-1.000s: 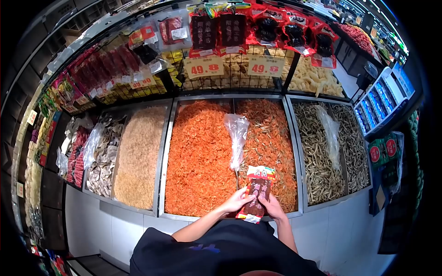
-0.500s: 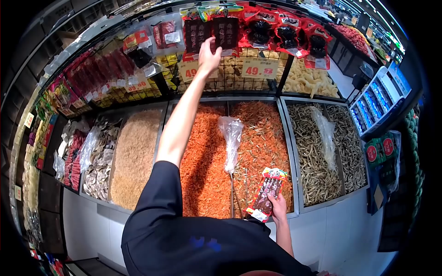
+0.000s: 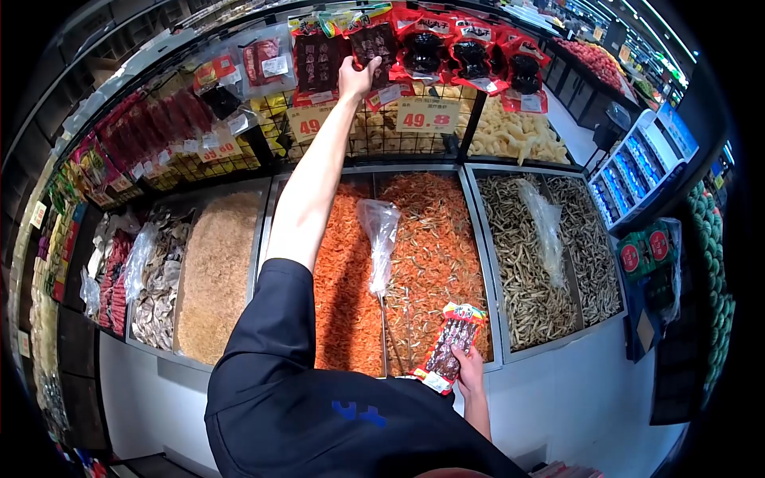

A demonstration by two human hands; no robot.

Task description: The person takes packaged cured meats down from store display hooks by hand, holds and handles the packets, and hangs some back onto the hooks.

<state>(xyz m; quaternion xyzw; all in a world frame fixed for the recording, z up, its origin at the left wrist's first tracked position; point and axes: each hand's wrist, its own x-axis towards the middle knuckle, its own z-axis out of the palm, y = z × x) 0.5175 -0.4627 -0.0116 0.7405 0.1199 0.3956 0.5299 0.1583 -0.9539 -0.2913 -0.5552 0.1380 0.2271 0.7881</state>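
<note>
A clear plastic bag (image 3: 379, 239) lies over orange dried goods (image 3: 434, 239) at the dial's centre. I see heaped tan flakes (image 3: 219, 275) near nine o'clock, small dried fish (image 3: 514, 271) near three, a red-lettered price sign (image 3: 428, 116) between twelve and one, and a blue-and-white display rack (image 3: 637, 171) between two and three.

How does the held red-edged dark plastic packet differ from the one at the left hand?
The held red-edged dark plastic packet leans in the right hand; the hanging red-edged dark plastic packet is farther out, at the left hand. The held packet shows bright glare; the hanging packet looks duller. Both have a pale label near the bottom.
</note>
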